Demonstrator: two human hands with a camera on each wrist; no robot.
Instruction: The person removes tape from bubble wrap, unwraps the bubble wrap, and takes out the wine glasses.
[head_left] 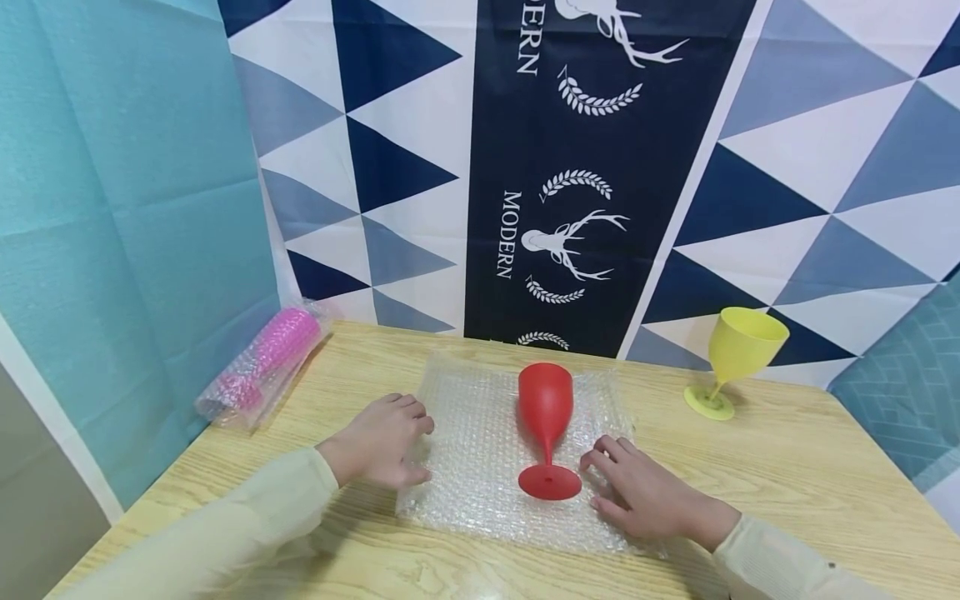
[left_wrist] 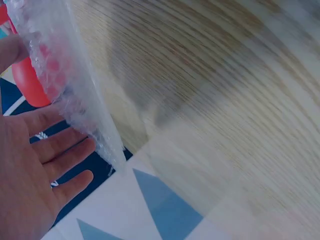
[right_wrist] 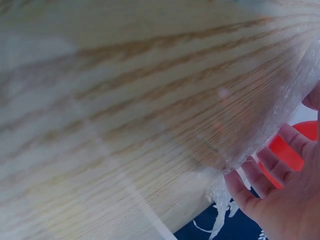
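Observation:
A red goblet (head_left: pixel 545 402) lies on its side on a flat sheet of clear bubble wrap (head_left: pixel 472 454), its round foot toward me. My left hand (head_left: pixel 384 442) is at the sheet's left edge, thumb and fingers spread apart. In the left wrist view its fairly straight fingers (left_wrist: pixel 67 157) reach to the wrap's border. Over the sheet's right side, close to the goblet's foot, is my right hand (head_left: pixel 641 490), fingers slightly bent. The right wrist view has its fingertips (right_wrist: pixel 234 179) at the wrap's edge, with the red goblet behind them. Neither hand grips the goblet.
A pink object (head_left: pixel 288 340) wrapped in bubble wrap lies at the table's back left, by the teal curtain (head_left: pixel 150 250). At the back right a yellow goblet (head_left: pixel 742 343) stands upright on the wooden table (head_left: pixel 810 483). A patterned cloth (head_left: pixel 405 167) hangs behind.

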